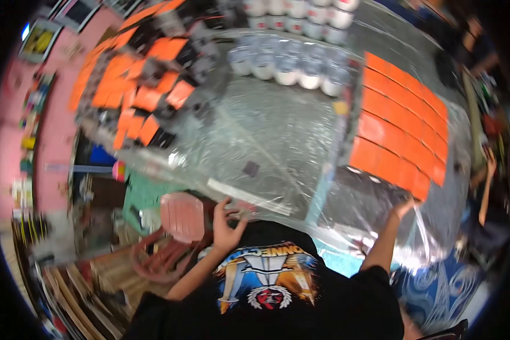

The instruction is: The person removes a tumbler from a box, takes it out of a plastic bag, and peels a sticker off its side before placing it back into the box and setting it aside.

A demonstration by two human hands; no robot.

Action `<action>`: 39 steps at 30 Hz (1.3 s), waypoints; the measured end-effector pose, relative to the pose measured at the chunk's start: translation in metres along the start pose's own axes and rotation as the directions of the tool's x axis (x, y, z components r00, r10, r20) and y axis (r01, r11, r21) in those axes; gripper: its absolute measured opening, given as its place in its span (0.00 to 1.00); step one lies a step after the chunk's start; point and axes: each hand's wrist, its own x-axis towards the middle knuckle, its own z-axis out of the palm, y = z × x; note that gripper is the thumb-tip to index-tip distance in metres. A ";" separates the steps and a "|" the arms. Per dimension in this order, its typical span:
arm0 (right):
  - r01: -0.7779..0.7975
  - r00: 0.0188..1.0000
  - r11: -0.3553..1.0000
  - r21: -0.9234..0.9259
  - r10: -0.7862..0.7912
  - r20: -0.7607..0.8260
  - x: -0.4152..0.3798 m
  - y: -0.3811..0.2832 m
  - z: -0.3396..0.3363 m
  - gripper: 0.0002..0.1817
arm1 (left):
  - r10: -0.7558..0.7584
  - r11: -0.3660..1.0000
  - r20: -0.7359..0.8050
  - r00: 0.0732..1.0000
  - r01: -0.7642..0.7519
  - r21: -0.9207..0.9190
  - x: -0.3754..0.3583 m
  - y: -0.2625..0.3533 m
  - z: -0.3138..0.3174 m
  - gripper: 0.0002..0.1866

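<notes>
My right hand (403,207) is at the near corner of a block of orange-topped boxes (399,122) laid in close rows on the right of the table. It touches the nearest box at that corner, but blur hides how its fingers lie. Over the table's near edge, my left hand (226,228) has its thumb and fingers apart and holds nothing I can make out. Close to its fingertips is a small, blurred reddish patch (245,208). A white strip (249,196) runs along the table edge just beyond this hand.
Loose orange and black boxes (147,97) are piled at the table's far left. White containers with clear tops (289,63) stand in rows at the back. Plastic sheeting (266,130) covers the table. A reddish plastic chair (182,218) is at lower left; another person's arm (486,184) shows at right.
</notes>
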 end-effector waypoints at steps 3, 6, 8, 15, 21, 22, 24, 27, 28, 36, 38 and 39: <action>-0.044 0.997 0.997 0.064 0.048 -0.065 0.003 0.002 0.012 0.35 | 0.037 0.999 0.011 0.999 -0.037 0.033 0.001 0.014 0.003 0.41; -0.022 0.999 0.998 0.051 0.020 0.044 -0.026 -0.047 0.041 0.34 | 0.029 0.998 -0.009 1.000 -0.029 0.047 0.009 0.020 -0.003 0.41; 0.023 1.000 0.999 0.032 -0.023 -0.014 -0.040 -0.064 0.050 0.53 | 0.015 0.997 -0.009 1.000 -0.015 0.073 0.016 0.022 -0.013 0.40; -0.035 0.958 0.982 -0.185 -0.019 -0.285 -0.066 -0.089 0.044 0.57 | 0.124 0.984 -0.177 0.976 -0.097 0.151 0.053 0.006 -0.075 0.38; 0.614 0.709 0.662 -0.429 -0.702 -0.068 -0.146 -0.172 0.137 0.47 | 0.035 0.999 -0.178 0.984 -0.030 0.029 0.102 -0.038 -0.124 0.29; 0.694 0.656 0.594 -0.408 -0.755 0.016 -0.162 -0.188 0.169 0.43 | 0.031 1.000 -0.164 0.986 -0.030 0.007 0.111 -0.044 -0.129 0.29; 0.794 0.584 0.500 -0.345 -0.785 0.206 -0.194 -0.209 0.232 0.39 | -0.072 0.993 -0.157 0.985 0.055 -0.107 0.119 -0.056 -0.135 0.23; 0.783 0.607 0.592 -0.188 -0.664 0.438 -0.233 -0.214 0.337 0.38 | -0.120 0.980 -0.137 0.983 0.095 -0.178 0.119 -0.087 -0.140 0.13; 0.756 0.606 0.636 -0.154 -0.590 0.534 -0.249 -0.219 0.374 0.38 | -0.145 0.973 -0.129 0.981 0.118 -0.200 0.117 -0.096 -0.144 0.10; 0.738 0.456 0.667 -0.099 -0.386 0.802 -0.301 -0.185 0.627 0.33 | -0.075 0.997 -0.020 0.997 0.075 -0.010 0.112 -0.146 -0.220 0.07; 0.726 0.412 0.682 -0.083 -0.334 0.848 -0.292 -0.166 0.666 0.35 | -0.221 0.975 -0.087 0.971 0.220 -0.020 0.113 -0.175 -0.239 0.07; 0.728 0.416 0.680 -0.088 -0.335 0.846 -0.292 -0.160 0.681 0.35 | -0.218 0.976 -0.082 0.973 0.217 -0.020 0.112 -0.193 -0.249 0.07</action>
